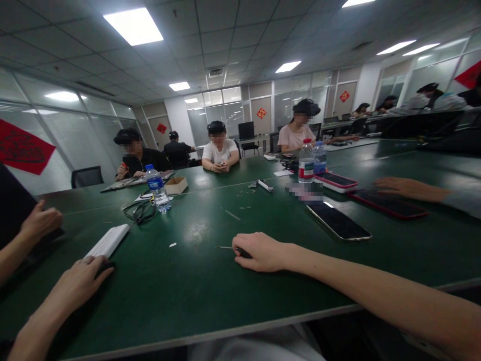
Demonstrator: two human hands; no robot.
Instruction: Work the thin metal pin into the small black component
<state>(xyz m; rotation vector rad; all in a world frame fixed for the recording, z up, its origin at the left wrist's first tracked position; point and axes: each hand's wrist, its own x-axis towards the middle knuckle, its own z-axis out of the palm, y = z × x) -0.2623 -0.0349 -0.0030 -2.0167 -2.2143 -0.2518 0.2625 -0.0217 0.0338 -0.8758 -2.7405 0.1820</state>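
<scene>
One green table [195, 296] under lit ceiling panels bears three bottles [158, 193] and three phones [340, 220]. Right hand [259, 251]: closed on one thin-shafted tool [245, 253], just above or on the tabletop. Left hand [80, 281]: at the near end of one white bar [107, 242]; grip cannot be told.

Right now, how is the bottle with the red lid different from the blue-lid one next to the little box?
The red-lid bottle has a red and white label, but the blue-lid bottle has a blue one. The red-lid bottle is close beside another bottle, while the blue-lid bottle is near the open box. Both are see-through, have their lids on and stand on the green table.
</scene>
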